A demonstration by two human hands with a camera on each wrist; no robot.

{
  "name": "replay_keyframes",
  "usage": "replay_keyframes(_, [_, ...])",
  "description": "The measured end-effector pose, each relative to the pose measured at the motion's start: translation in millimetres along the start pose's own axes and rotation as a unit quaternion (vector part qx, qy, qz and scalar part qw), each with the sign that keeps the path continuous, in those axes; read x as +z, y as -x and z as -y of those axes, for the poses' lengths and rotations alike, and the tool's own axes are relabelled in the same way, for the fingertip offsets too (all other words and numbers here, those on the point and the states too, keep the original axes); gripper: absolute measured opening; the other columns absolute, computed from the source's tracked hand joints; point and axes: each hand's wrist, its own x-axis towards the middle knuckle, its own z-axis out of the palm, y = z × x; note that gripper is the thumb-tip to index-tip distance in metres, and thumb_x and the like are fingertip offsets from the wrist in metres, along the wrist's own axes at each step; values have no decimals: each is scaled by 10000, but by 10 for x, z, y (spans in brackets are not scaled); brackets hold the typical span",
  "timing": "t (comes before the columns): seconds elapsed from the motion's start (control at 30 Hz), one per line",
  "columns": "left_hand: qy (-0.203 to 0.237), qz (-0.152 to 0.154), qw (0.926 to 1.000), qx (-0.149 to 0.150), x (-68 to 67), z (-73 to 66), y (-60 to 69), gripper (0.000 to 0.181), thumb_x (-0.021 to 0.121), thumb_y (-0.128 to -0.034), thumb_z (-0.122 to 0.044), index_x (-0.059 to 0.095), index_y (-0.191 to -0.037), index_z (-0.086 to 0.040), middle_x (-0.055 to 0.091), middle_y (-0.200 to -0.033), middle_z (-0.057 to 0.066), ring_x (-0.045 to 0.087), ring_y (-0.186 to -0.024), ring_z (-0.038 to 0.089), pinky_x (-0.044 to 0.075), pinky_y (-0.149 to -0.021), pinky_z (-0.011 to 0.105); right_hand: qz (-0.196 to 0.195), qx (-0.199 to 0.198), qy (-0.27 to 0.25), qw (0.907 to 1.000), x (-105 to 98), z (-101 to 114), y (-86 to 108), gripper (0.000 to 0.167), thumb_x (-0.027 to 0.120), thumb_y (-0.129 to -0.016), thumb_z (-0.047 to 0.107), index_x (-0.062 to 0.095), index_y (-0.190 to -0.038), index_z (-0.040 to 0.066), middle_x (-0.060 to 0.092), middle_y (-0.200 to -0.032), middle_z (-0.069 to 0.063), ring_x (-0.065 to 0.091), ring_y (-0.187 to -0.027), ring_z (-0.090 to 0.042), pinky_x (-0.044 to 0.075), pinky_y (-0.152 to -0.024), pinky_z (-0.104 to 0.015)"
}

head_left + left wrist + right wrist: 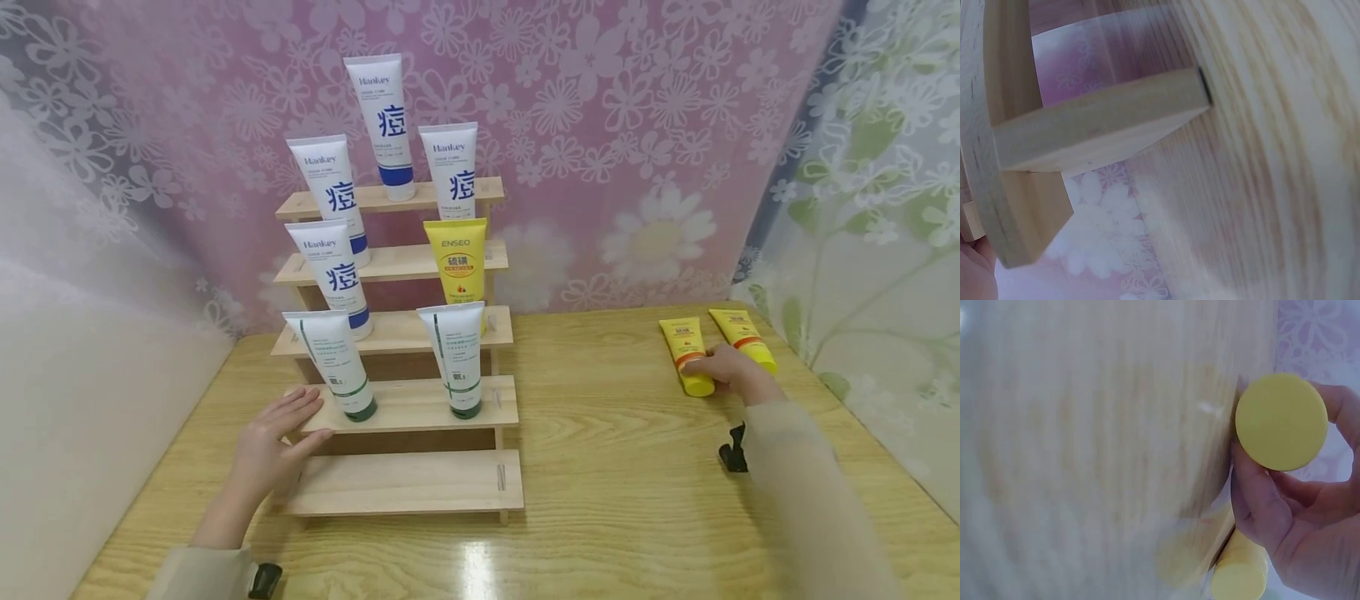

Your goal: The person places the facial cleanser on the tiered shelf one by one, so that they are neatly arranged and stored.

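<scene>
My right hand (731,372) holds a yellow squeeze tube (682,342) at the right of the table, thumb and fingers on either side near its cap. In the right wrist view the round yellow cap (1282,422) faces the camera. Beside that hand lies a second yellow tube (738,333). My left hand (270,442) rests at the left end of a stepped wooden rack (405,483), fingers extended on a lower step, next to a white-and-green tube (333,358). Only a small part of the left hand (975,275) shows in the left wrist view.
Another white-and-green tube (456,354) stands on the same step. Higher up are a yellow tube (459,262) and several white-and-blue tubes (386,125), all upright on their caps. The lowest step holds nothing. A flowered backdrop (585,150) rises behind the table (600,483).
</scene>
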Motion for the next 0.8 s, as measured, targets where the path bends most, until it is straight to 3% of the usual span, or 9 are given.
replay_keyframes(0.17, [49,-75,9999,60,12,15,4,475,791,-591,-151,656,-1024,-9,597,-1112,107,522,-1058,309,344,-980,329,-395,-403,530,9970,62,28,90,712,604,-804,292,286,-1191,-215,471,-991,-281,490,-792,-278,479,-621,-318])
replay_keyframes(0.3, [88,-123,9998,127,11,11,1,469,789,-594,-172,661,-1015,-9,602,-1103,108,525,-1053,310,322,-995,258,-723,-574,733,9930,129,75,183,792,600,-795,312,222,-1236,-226,414,-1076,-351,458,-867,-365,459,-684,-387])
replay_keyframes(0.47, [2,-82,9999,89,7,3,10,475,787,-599,-179,658,-1026,-17,598,-1113,100,521,-1059,308,362,-962,348,-896,-723,277,9930,229,132,253,853,598,-810,283,99,-1286,-219,308,-1184,-401,400,-1009,-447,419,-812,-485])
replay_keyframes(0.67, [8,-22,10000,45,5,8,13,473,781,-615,-193,653,-1035,-15,593,-1121,103,516,-1066,310,351,-973,345,-1143,-1053,-24,9878,350,209,319,814,606,-821,258,124,-1299,-191,365,-1152,-379,442,-988,-426,486,-697,-388])
replay_keyframes(0.8, [17,-18,10000,53,9,13,16,476,785,-603,-162,652,-1035,-12,593,-1121,104,515,-1067,311,354,-970,355,-1296,-1083,-154,9855,442,294,399,828,614,-817,280,122,-1315,-163,360,-1162,-350,428,-1007,-410,473,-733,-400])
